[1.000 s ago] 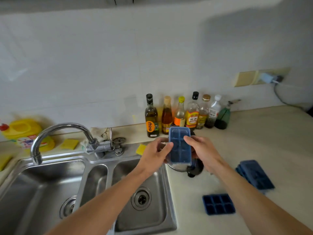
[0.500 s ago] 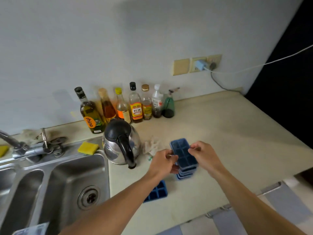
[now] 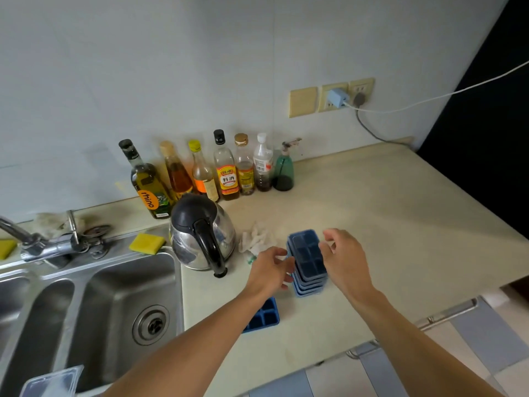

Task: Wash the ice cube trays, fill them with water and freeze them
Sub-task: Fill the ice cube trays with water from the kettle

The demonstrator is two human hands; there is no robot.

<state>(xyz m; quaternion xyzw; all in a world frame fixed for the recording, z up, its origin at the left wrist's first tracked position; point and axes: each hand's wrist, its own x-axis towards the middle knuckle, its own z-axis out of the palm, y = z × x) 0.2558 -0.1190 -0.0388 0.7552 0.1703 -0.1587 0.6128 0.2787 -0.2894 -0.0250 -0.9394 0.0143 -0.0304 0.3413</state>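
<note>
As the tray stack sits on the counter, it is flanked, ungripped, by the slack-fingered left hand and right hand.

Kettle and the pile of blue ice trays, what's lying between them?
In the head view, a crumpled white wad lies between the kettle and the tray stack; the left hand is there too.

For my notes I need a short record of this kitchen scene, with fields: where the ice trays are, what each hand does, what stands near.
stack: blue ice cube trays nested in one pile on the counter
single tray: one more blue tray lies flat nearer the counter edge, partly hidden by the left forearm
left hand: at the pile's left side, fingers loosely curled; contact unclear
right hand: at its right side, fingers relaxed, gripping nothing
nearby: kettle left of the pile, sink further left
</note>
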